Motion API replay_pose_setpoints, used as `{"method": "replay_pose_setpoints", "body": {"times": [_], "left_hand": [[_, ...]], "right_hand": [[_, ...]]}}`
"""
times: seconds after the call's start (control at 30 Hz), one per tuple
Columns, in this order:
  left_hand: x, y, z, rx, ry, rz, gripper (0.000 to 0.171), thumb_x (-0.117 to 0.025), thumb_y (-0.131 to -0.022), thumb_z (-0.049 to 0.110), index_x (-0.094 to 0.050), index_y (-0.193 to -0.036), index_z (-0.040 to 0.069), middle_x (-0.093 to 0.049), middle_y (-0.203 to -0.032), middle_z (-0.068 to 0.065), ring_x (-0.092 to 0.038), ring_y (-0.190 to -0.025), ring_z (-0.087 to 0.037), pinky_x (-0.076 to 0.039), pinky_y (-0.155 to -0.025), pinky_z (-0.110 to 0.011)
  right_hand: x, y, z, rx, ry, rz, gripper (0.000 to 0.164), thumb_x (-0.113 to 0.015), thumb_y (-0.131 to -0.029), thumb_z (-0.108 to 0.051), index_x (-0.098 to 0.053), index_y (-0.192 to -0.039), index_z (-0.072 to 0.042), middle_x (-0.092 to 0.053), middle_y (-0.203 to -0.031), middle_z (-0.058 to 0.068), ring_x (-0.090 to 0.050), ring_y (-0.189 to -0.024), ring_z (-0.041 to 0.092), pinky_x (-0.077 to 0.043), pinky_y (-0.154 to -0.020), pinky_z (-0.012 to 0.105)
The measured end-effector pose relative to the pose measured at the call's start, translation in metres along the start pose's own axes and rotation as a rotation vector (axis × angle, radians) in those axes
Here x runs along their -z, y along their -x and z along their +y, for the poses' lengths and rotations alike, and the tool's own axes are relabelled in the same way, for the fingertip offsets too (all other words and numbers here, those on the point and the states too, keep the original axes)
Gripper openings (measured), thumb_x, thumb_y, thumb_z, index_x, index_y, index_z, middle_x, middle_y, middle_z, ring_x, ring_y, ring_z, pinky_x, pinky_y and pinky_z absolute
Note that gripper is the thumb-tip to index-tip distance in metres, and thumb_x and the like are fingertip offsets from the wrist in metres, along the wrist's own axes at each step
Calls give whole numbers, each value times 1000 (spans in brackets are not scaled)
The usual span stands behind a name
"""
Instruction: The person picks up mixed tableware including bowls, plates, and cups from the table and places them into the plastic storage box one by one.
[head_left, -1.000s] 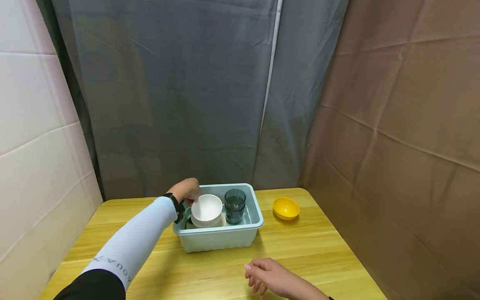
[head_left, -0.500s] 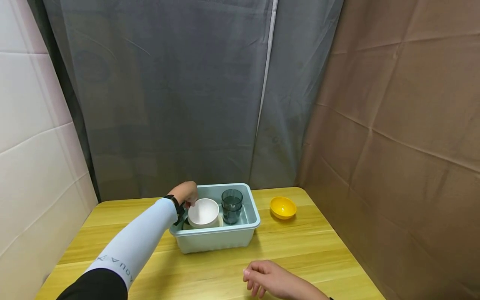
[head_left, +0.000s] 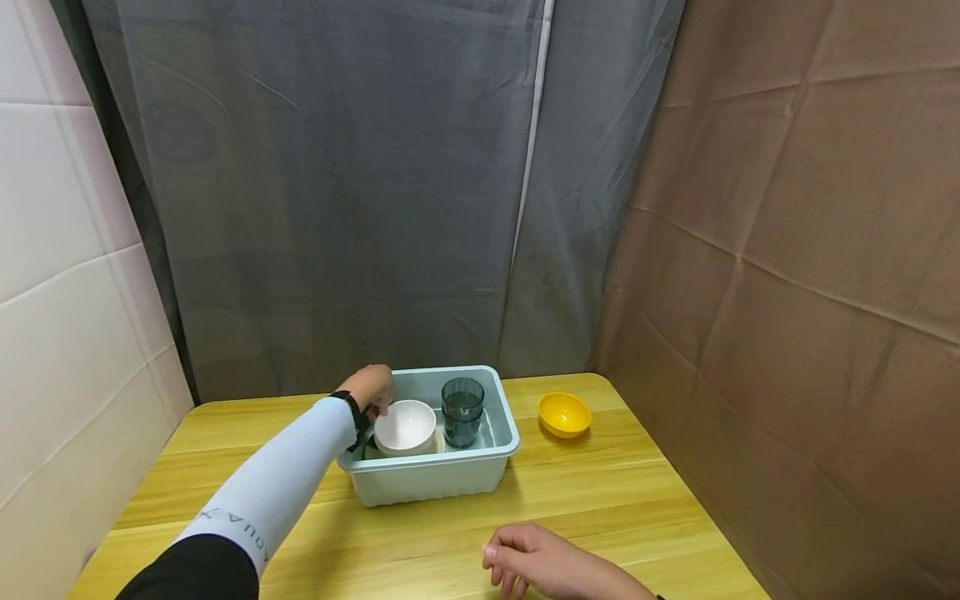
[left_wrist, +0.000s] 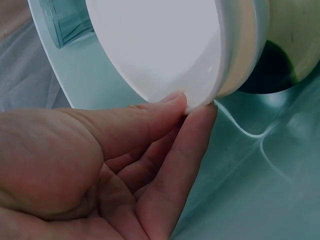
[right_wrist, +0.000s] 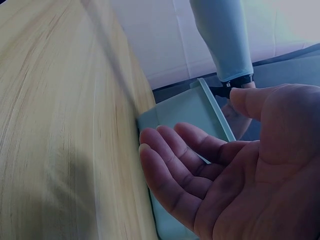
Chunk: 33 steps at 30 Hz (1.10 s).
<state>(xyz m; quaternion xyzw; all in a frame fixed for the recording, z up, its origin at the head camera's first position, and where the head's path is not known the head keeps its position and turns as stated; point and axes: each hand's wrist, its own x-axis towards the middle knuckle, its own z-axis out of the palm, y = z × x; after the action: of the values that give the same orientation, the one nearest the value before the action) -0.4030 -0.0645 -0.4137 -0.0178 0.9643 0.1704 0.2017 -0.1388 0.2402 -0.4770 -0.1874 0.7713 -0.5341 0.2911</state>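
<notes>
Inside a pale blue plastic bin (head_left: 431, 479) sits a white bowl (head_left: 405, 427), on the bin's left side. My left hand (head_left: 371, 388) reaches over the bin's left wall and pinches the bowl's rim. The left wrist view has the thumb inside the white bowl (left_wrist: 160, 45) and the index finger outside it. Below that bowl, a cream-coloured piece (left_wrist: 240, 50) and a piece with a dark green patch (left_wrist: 272, 67) partly show. My right hand (head_left: 532, 557) hovers over the table in front of the bin, fingers loosely curled, holding nothing.
Two dark clear glasses (head_left: 462, 410), stacked, stand in the bin's right half. A yellow bowl (head_left: 565, 415) sits on the wooden table (head_left: 600, 500) right of the bin. A grey curtain (head_left: 337, 208) hangs behind, with cloth walls on both sides.
The white bowl has gone down slightly in the bin, with my left hand still pinching its rim. My right hand stays nearly in place. The view has shifted a little.
</notes>
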Motion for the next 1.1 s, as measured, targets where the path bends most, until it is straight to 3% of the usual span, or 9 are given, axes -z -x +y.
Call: {"method": "replay_pose_setpoints", "body": {"times": [0.1,0.4,0.63,0.83,0.93,1.0,1.1], "left_hand": [[-1,-1,0,22,-9,-2,8,-83,-95,-5,-75,-96,-5,-72,-86,-18,-69,-59,-16,-56,-58,-23],[1,6,3,62,-58,-28,7,-79,-98,-5,-74,-98,-10,-72,-84,-16,-66,-59,-15,-54,-59,-22],[3,6,2,79,-42,-96,8,-74,-100,-6,-76,-93,-10,-69,-81,-14,-63,-61,-15,-52,-60,-21],[8,31,17,134,-110,-95,13,-69,-103,-6,-79,-95,-10,-66,-76,-12,-57,-61,-17,-48,-59,-24],[9,39,19,117,-124,-69,14,-68,-105,-2,-79,-97,-8,-63,-79,-11,-55,-65,-19,-46,-61,-26],[7,34,15,81,-134,-47,15,-70,-105,3,-77,-96,-6,-62,-84,-11,-54,-70,-20,-45,-64,-27],[2,12,8,18,-146,-39,16,-71,-104,7,-76,-97,-6,-63,-89,-12,-54,-75,-22,-44,-66,-29]], "right_hand": [[-1,1,1,-3,8,3,35,-55,-118,-34,-73,-114,-4,-75,-102,6,-74,-93,27,-63,-78,34],[0,0,4,15,21,-7,34,-54,-119,-32,-73,-114,-4,-76,-103,6,-74,-93,29,-63,-76,33],[0,1,6,14,19,-22,35,-53,-119,-31,-72,-116,-1,-76,-104,6,-73,-91,24,-63,-77,33],[2,1,5,7,10,-29,32,-53,-119,-31,-72,-115,-5,-76,-105,10,-74,-92,26,-63,-77,33],[3,1,5,4,9,-21,33,-53,-119,-31,-72,-115,-4,-76,-104,10,-74,-92,27,-63,-76,33],[4,1,5,0,13,-13,34,-53,-119,-32,-71,-115,-3,-76,-103,10,-74,-91,28,-63,-77,35],[4,0,6,-11,25,5,33,-54,-118,-33,-71,-113,-6,-76,-102,8,-74,-91,27,-64,-78,40]]}}
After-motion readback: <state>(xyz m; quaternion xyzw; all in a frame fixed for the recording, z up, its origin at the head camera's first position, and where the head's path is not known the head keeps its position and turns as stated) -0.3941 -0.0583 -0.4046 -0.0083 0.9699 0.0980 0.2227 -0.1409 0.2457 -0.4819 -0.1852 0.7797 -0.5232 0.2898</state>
